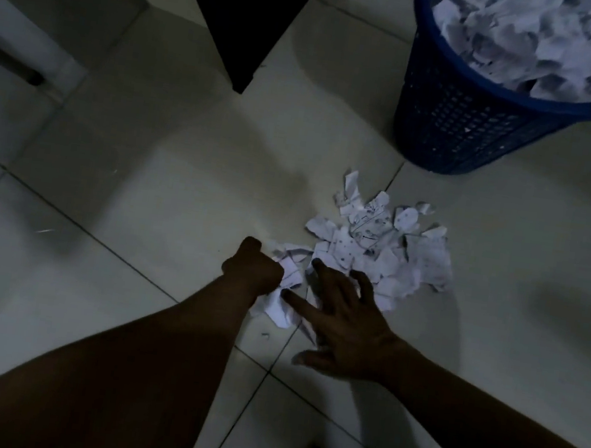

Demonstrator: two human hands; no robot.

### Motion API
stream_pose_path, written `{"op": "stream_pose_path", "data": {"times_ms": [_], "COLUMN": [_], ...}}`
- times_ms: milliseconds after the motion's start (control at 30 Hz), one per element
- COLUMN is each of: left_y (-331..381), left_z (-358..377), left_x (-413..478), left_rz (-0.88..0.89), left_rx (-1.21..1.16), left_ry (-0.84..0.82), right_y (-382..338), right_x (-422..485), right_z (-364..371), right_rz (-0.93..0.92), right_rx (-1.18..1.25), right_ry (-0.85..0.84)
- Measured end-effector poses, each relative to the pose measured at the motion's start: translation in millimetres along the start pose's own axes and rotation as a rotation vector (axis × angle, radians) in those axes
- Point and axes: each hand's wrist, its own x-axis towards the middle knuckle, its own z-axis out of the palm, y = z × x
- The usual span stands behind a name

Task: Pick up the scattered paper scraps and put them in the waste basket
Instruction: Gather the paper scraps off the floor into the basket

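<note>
**Both hands at the paper pile below a full basket**

In dim light, a person reaches down to a pale tiled floor, where a heap of torn paper scraps lies just in front of a blue perforated waste basket. The heap is near the basket's base and apart from it, with a strip of bare tile between them. The scraps are white, and several carry dark ink marks and dots.

The left hand sits at the edge of the heap farthest from the basket. It is balled into a fist, its fingers curled round a crumpled bunch of the scraps, and white paper sticks out beside and beneath the knuckles. The right hand lies flat just beside it, also on the side of the heap away from the basket. Its fingers are spread and straight, their tips resting on the paper, and it grips nothing.

The basket stands upright and is heaped to the rim with crumpled white paper. To the basket's left, well apart from it, the corner of a dark panel meets the floor.
</note>
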Motion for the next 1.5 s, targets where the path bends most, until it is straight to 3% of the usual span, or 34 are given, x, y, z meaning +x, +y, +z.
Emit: {"op": "stream_pose_path", "data": {"times_ms": [133, 333, 400, 533, 600, 667, 833, 933, 1100, 1367, 1500], "left_y": [-10, -13, -12, -10, -8, -5, 5, 8, 5, 10, 21], "left_z": [-4, -3, -3, 2, 7, 13, 21, 18, 16, 19, 26], "left_x": [5, 4, 6, 2, -1, 3, -1, -5, 3, -5, -9], "left_rz": [-0.006, 0.001, 0.018, 0.033, 0.050, 0.099, 0.161, 0.178, 0.188, 0.270, 0.308], "left_rx": [-0.068, -0.113, -0.114, -0.106, -0.106, -0.061, -0.018, 0.008, 0.007, 0.203, 0.290], "left_ry": [0.021, -0.012, 0.002, -0.024, -0.050, -0.060, -0.102, -0.065, 0.047, 0.033, -0.016], "right_y": [-15, 11, 21, 42, 55, 66, 58, 47, 26, 38, 56], "right_x": [17, 18, 9, -8, -8, -4, 0, -8, -33, -33, -15], "right_z": [21, 11, -3, -19, -21, -17, -18, -30, -14, 3, -10], "right_rz": [-0.057, 0.129, 0.267, 0.715, 0.921, 1.007, 0.637, 0.618, 0.484, 0.567, 0.614], "right_rx": [-0.022, -0.043, -0.010, 0.134, 0.250, 0.339, 0.304, 0.283, 0.193, 0.112, 0.114], "right_ry": [0.080, 0.158, 0.179, 0.299, 0.280, 0.206, 0.128, 0.135, -0.077, 0.040, 0.006]}}
